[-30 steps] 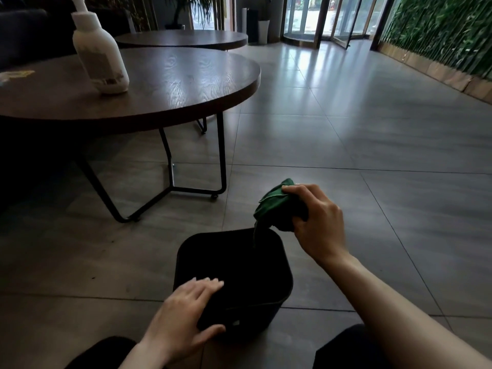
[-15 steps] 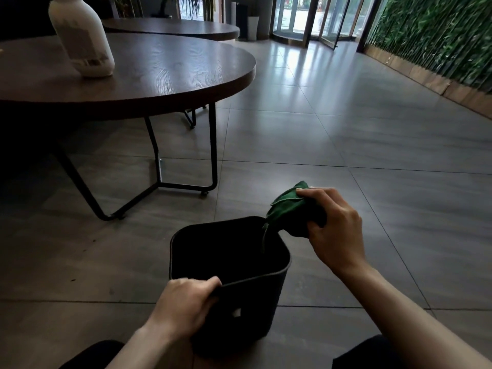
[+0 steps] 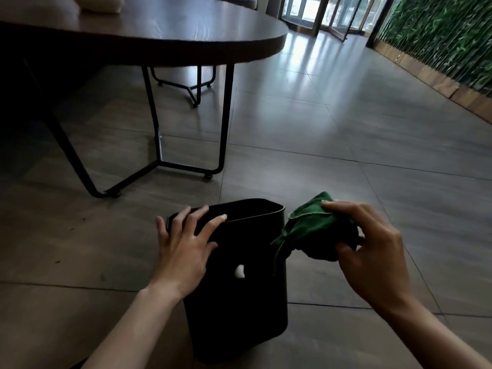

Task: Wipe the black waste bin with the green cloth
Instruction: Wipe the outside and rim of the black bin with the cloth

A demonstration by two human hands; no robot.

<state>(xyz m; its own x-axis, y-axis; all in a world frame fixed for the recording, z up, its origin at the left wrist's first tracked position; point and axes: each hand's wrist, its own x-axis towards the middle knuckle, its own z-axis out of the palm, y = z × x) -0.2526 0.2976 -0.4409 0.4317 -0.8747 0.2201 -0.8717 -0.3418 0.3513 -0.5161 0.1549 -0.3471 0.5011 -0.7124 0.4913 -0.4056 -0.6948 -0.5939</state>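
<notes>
The black waste bin [image 3: 239,310] stands on the floor in front of me, tipped so that its near wall faces me, with a small white blob on that wall. My left hand [image 3: 183,246] lies spread over the bin's near-left rim, fingers apart and curled over the edge. My right hand [image 3: 370,249] holds the bunched green cloth [image 3: 311,230] beside the bin's upper right corner. A corner of the cloth hangs down against the bin's right edge.
A round dark wooden table [image 3: 149,35] on thin black metal legs [image 3: 223,121] stands close behind the bin to the left, with a white bottle [image 3: 98,4] at its top edge. Grey floor tiles stretch right toward a green plant wall [image 3: 447,35] and glass doors [image 3: 322,12].
The bin has tipped away, so its outer wall now shows instead of its inside. My left hand went from gripping the near rim to lying spread on it. The view has dropped lower and closer.
</notes>
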